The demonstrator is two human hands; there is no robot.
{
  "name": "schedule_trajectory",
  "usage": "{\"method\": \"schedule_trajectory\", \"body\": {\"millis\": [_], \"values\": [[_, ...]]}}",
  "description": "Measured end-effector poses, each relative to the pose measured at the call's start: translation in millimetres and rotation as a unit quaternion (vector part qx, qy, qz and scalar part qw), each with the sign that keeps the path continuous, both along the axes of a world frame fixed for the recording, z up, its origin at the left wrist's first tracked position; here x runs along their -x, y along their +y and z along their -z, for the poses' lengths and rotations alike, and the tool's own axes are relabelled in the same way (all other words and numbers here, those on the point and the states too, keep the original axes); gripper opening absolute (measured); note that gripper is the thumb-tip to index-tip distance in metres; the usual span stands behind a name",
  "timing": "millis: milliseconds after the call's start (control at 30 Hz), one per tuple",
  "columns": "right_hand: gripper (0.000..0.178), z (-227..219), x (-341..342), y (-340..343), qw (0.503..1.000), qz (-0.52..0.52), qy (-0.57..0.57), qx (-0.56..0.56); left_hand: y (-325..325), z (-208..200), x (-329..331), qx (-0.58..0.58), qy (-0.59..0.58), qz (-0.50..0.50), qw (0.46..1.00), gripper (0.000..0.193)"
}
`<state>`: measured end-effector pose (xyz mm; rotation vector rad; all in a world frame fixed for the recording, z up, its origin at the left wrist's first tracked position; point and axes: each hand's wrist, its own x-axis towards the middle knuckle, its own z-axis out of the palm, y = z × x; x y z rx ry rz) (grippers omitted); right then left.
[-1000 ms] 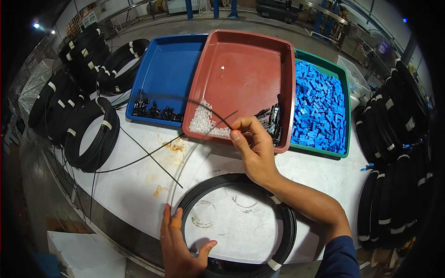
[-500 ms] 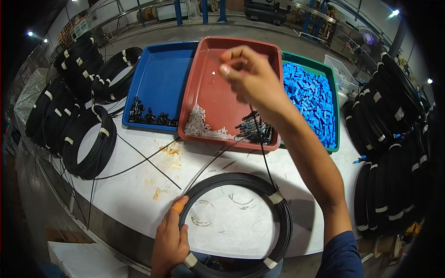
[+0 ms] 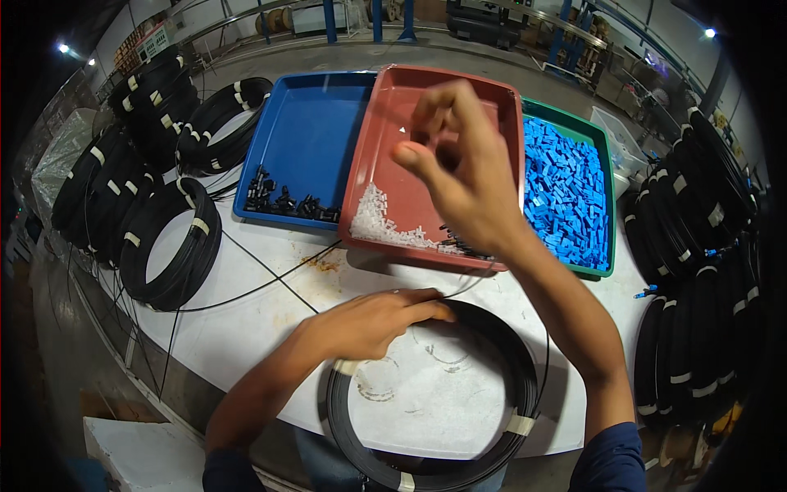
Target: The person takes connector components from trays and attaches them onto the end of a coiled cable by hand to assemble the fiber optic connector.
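Observation:
A coil of black cable (image 3: 525,369), bound with pale tape bands, lies at the table's near edge. My left hand (image 3: 381,324) grips its far rim, fingers wrapped over the cable. Above the red tray (image 3: 393,148) hovers my right hand (image 3: 467,176), somewhat blurred, its fingers curled and the thumb apart. Nothing shows between them. Small white clips (image 3: 377,217) are heaped in the tray's near left corner. Dark small parts (image 3: 459,239) in its near right are mostly hidden by my right wrist. A loose cable end runs from the coil toward that tray.
To the left of the red tray stands a blue tray (image 3: 307,123) with black connector pieces (image 3: 283,201); to its right, a green tray (image 3: 610,176) of blue connectors (image 3: 566,193). More cable coils (image 3: 176,246) are stacked at left, and others (image 3: 697,353) at right. Loose cables cross the white table (image 3: 246,320).
My left hand has moved from the coil's left side to its far rim. The coil has turned clockwise. My right hand stays above the red tray, its thumb and fingers now parted.

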<state>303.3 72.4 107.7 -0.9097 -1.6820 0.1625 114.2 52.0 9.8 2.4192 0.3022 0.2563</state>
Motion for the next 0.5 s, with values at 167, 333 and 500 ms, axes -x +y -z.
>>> {"method": "schedule_trajectory", "body": {"millis": [167,333,500], "values": [[0.015,39,-7,-25,0.994,0.009,-0.083,0.067,15,-10,-30,0.014,-0.002,0.034,0.999,0.061],[0.014,29,-26,-26,0.993,0.035,0.049,0.099,19,-8,-77,0.097,-0.152,-0.078,0.980,0.046],[0.022,10,-31,-30,0.997,0.024,0.068,-0.020,12,15,-102,-0.141,-0.242,0.052,0.958,0.084]]}}
